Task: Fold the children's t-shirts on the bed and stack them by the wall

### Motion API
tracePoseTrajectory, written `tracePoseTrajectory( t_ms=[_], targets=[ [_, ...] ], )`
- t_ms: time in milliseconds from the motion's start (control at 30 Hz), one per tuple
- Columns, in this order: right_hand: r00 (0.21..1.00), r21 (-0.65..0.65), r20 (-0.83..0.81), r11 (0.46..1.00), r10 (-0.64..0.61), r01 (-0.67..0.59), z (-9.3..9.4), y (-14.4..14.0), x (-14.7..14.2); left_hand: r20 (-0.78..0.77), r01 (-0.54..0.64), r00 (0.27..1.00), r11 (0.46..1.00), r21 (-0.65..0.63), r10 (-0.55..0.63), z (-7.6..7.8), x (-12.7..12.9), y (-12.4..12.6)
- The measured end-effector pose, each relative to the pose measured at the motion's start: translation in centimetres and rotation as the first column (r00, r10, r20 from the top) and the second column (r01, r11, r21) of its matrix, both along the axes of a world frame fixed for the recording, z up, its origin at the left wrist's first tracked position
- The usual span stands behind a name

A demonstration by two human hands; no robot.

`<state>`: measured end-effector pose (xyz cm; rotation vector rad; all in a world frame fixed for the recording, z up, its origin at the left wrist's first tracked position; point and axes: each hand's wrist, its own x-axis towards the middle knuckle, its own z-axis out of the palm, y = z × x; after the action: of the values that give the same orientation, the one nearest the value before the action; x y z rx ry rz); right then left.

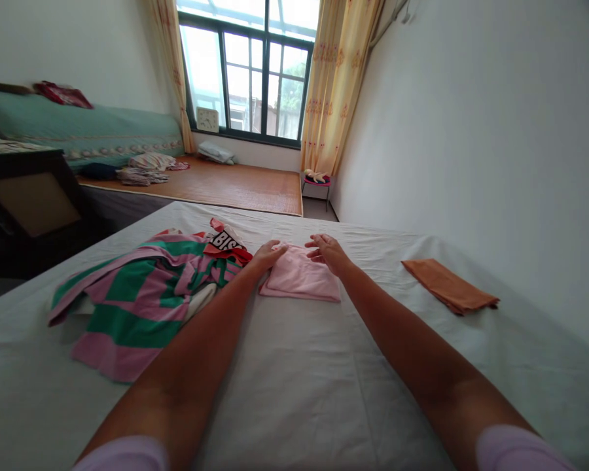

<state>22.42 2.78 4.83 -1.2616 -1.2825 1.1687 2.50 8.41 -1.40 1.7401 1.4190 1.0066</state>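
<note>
Fingers (pixel 316 239) of the right hand (pixel 331 254) are loosely spread by a folded pink garment (pixel 302 275) on the white bedsheet (pixel 294 373); the left hand (pixel 266 255) meets its left edge, whether pinching I cannot tell. A sideways drag of either hand could skew its layers or push it into the green-and-pink striped clothing (pixel 140 288) nearby.

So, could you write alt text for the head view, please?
A person's left hand is at the far left corner of a folded pink cloth, with the right hand, open, near its far right corner. The cloth lies on a white sheet, between a heap of colourful clothes on the left and a folded brown cloth on the right.
</note>
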Motion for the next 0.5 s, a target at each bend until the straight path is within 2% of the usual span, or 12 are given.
tracePoseTrajectory(
  t_ms=[67, 133, 167, 233, 300, 367, 433, 500],
  targets=[
    [0.992, 0.070, 0.094, 0.995, -0.078, 0.072, -0.4, -0.3, 1.7, -0.106, 0.067, 0.992, 0.997, 0.035, -0.063, 0.1, 0.2, -0.3],
    [0.948, 0.204, 0.288, 0.976, -0.134, 0.076, -1.1, -1.0, 2.9, -0.236, 0.118, 0.967, 0.991, 0.071, -0.098, 0.4, 0.5, -0.8],
    [0.897, 0.282, 0.412, 0.958, -0.161, 0.042, -1.6, -1.4, 3.3, -0.296, 0.123, 0.951, 0.989, 0.082, -0.094, 0.7, 0.6, -1.1],
    [0.731, 0.386, 0.654, 0.917, -0.196, -0.099, -2.7, -2.3, 3.6, -0.391, 0.101, 0.918, 0.992, 0.074, -0.064, 1.2, 0.7, -1.9],
    [0.532, 0.367, 0.826, 0.894, -0.186, -0.256, -4.0, -3.1, 3.4, -0.488, 0.047, 0.873, 0.992, 0.114, 0.015, 1.9, 1.0, -2.8],
    [0.374, 0.278, 0.916, 0.899, -0.143, -0.337, -5.1, -3.7, 3.1, -0.572, 0.052, 0.814, 0.966, 0.253, 0.106, 2.5, 1.7, -3.8],
    [0.286, 0.208, 0.952, 0.915, -0.108, -0.347, -5.9, -3.9, 3.0, -0.635, 0.170, 0.762, 0.904, 0.392, 0.132, 2.6, 3.0, -4.7],
    [0.261, 0.172, 0.962, 0.924, -0.083, -0.341, -6.2, -3.8, 3.1, -0.682, 0.342, 0.730, 0.848, 0.406, 0.032, 2.1, 4.7, -5.5]
  ],
)
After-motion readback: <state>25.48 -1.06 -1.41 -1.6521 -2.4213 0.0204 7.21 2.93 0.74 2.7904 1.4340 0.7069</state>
